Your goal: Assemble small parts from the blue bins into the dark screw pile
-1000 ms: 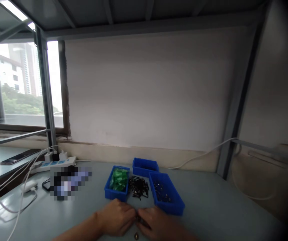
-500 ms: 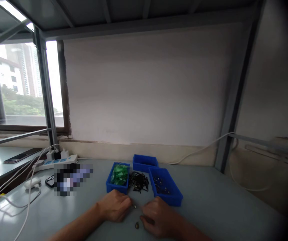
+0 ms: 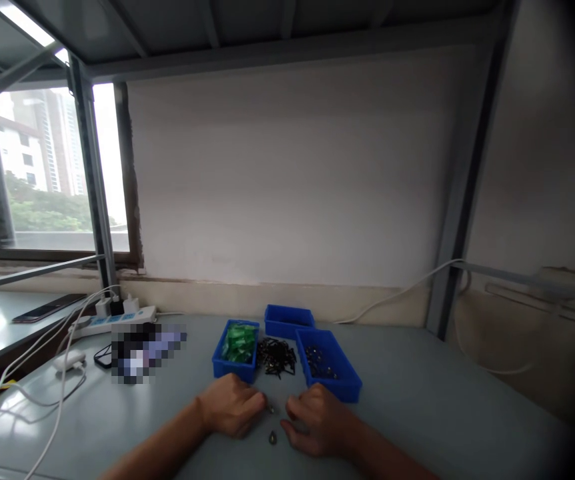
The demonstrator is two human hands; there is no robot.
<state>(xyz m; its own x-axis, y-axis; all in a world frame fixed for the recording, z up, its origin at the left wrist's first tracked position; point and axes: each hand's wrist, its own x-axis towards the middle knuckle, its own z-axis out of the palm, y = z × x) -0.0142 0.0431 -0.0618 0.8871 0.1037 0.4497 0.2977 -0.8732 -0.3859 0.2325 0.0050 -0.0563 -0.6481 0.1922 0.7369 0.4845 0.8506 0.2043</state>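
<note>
My left hand (image 3: 235,405) rests low over the table with its fingers closed. A small shiny metal piece (image 3: 271,410) pokes out at its fingertips; its exact kind is too small to tell. To the right, my right hand (image 3: 317,421) has thumb and forefinger apart, and nothing shows between them. Between the hands, nearer to me, a small dark metal drop-shaped part (image 3: 273,438) lies on the table. Just beyond my left hand stands a blue bin (image 3: 232,369) of green plastic packets (image 3: 241,343). Beyond my right hand is a larger blue bin (image 3: 345,388) with small metal parts (image 3: 320,363).
A heap of black pieces (image 3: 277,357) lies between the bins. Another blue bin (image 3: 288,327) stands behind it, near the wall. At left are a power strip (image 3: 132,319), white cables (image 3: 61,387), a white adapter (image 3: 69,360) and a blurred-out item (image 3: 145,353).
My right hand's thumb and forefinger have spread a little wider. My left hand keeps its place with the metal piece at its fingertips. The whole view has shifted slightly.
</note>
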